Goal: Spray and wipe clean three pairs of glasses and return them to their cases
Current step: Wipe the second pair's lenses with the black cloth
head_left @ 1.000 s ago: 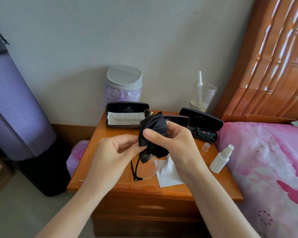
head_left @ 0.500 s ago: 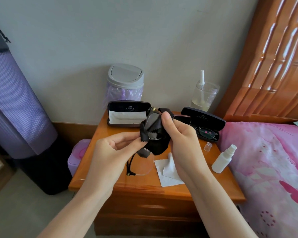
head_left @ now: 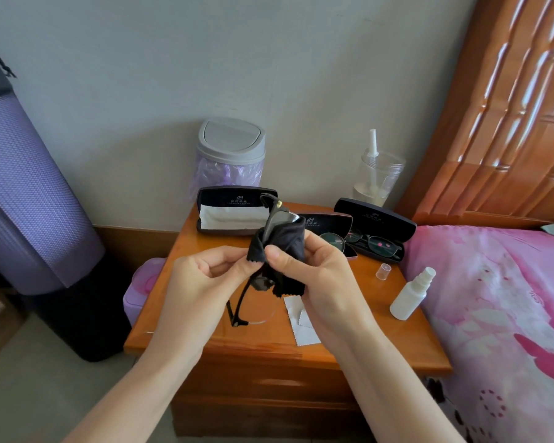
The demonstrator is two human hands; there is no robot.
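Glasses (head_left: pixel 270 215) further out of black cloth (head_left: pixel 283 241), fingers (head_left: pixel 285 262) of right hand (head_left: pixel 320 282) lower.

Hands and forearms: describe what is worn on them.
The left hand and right hand are bare: no gloves, rings, watch or bracelets show. The left forearm and right forearm are bare too, with no sleeve in view down to the frame's edge.

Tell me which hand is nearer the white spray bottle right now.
Right. The right hand pinches the black cloth left of the spray bottle; the left hand, holding the glasses, is farther left.
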